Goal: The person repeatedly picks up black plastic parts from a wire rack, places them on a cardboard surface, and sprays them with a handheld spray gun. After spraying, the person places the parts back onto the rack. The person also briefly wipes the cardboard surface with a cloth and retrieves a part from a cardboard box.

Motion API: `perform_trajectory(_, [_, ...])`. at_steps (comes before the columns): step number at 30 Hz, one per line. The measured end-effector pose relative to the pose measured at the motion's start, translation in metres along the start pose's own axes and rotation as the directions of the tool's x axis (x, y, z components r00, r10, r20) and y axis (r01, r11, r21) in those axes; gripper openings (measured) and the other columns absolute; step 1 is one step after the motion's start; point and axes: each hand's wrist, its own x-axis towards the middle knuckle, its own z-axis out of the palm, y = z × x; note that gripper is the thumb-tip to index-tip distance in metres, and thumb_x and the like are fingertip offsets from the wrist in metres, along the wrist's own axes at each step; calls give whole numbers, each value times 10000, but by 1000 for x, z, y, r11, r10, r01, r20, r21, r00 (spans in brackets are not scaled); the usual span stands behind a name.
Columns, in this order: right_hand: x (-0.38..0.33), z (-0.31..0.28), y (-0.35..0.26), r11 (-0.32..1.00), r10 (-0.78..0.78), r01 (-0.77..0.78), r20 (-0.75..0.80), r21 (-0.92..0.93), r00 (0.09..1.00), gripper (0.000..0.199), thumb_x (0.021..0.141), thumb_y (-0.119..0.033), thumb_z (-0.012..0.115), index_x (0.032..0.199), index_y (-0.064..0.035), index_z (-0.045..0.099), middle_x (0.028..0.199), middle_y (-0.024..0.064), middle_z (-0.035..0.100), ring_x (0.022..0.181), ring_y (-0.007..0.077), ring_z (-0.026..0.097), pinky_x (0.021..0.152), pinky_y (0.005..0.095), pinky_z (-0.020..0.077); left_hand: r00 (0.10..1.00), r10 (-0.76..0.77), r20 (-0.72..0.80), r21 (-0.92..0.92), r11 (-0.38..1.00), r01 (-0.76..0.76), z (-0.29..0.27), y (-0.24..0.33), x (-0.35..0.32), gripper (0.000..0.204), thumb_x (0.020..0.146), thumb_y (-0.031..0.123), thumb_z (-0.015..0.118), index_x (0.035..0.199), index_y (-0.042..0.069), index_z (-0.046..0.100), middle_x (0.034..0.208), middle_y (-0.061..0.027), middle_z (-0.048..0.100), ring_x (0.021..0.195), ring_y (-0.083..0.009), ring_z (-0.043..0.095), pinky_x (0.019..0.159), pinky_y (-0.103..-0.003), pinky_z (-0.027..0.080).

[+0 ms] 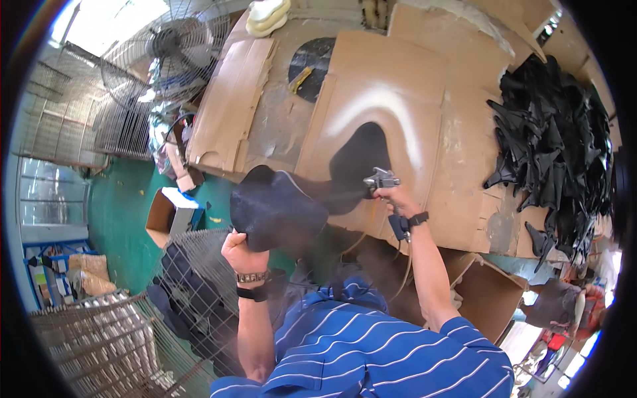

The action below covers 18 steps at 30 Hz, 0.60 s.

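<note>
My left hand grips the lower edge of a black saddle-shaped piece and holds it up over the table's front edge. My right hand is closed on a metal spray gun whose nozzle points left at the piece. A thin mist hangs between the nozzle and the black surface. A hose runs down from the gun past my forearm. Behind the piece, the cardboard-covered table bears a black sprayed patch with a white arc around it.
A heap of black pieces lies on the table's right side. A wire rack holding dark pieces stands at the lower left. A large fan is at the upper left, and an open cardboard box sits below the table.
</note>
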Motion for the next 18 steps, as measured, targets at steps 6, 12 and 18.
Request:
perform_trajectory(6, [-43, 28, 11, 980, -197, 187, -191, -73, 961, 588, 867, -142, 738, 1423, -78, 557, 880, 24, 700, 736, 48, 627, 451, 200, 366, 995, 88, -50, 32, 996, -86, -14, 35, -36, 509, 752, 51, 484, 1226, -60, 631, 1204, -195, 696, 1129, -363, 660, 1054, -473, 487])
perform_trajectory(12, [-4, 8, 8, 665, -685, 87, -560, -741, 467, 829, 816, -110, 693, 1548, 17, 323, 1205, 268, 643, 1081, 420, 637, 902, 451, 512, 987, 162, -15, -12, 987, -163, -16, 86, -63, 514, 740, 30, 488, 1224, -58, 636, 1205, -184, 699, 1128, -363, 664, 1054, -475, 493])
perform_trajectory(18, [27, -26, 57, 346, -429, -431, -549, -833, 717, 986, 817, -267, 745, 1569, 41, 187, 1535, 389, 299, 1420, 513, 341, 1170, 543, 324, 960, 280, 2, -70, 958, -279, -24, 128, -84, 511, 765, 60, 480, 1241, -60, 622, 1226, -185, 688, 1122, -346, 659, 1033, -453, 498])
